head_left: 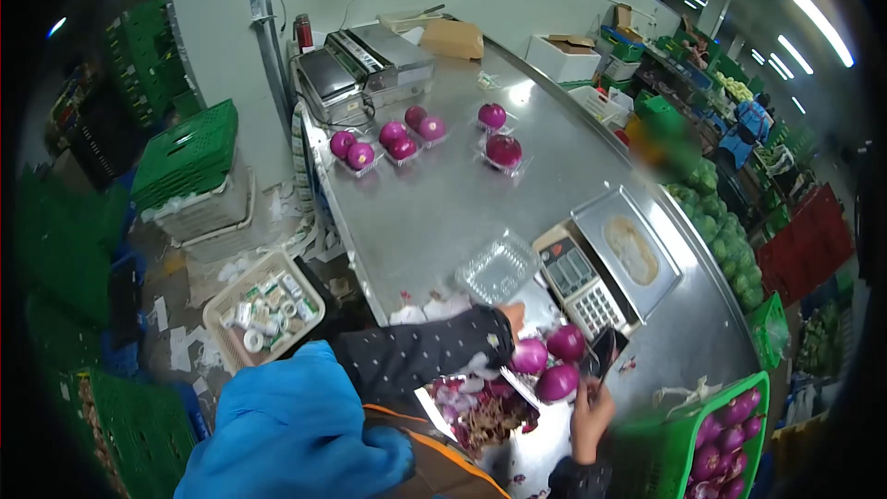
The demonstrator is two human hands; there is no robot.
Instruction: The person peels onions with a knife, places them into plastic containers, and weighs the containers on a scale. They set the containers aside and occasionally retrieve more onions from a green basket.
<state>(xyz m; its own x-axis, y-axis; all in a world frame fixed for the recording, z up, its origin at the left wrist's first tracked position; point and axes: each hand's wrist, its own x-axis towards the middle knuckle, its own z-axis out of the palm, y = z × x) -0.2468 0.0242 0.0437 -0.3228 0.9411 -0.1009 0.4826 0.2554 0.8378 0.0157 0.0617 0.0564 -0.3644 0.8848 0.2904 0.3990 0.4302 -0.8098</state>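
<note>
My left hand is by the near edge of a clear plastic tray; its fingers are mostly hidden by the sleeve and too small to make out. Three purple onions lie together on the metal table between my hands. My right hand is closed on a dark-bladed knife, just right of the onions. Below them a white box holds onion skins and peelings. Farther up the table, more onions sit in clear trays, some in pairs.
A scale with a keypad stands right of the clear tray. At the lower right is a green crate of onions. A wrapping machine occupies the far left corner. A basket of rolls is at left. A person in blue is far right.
</note>
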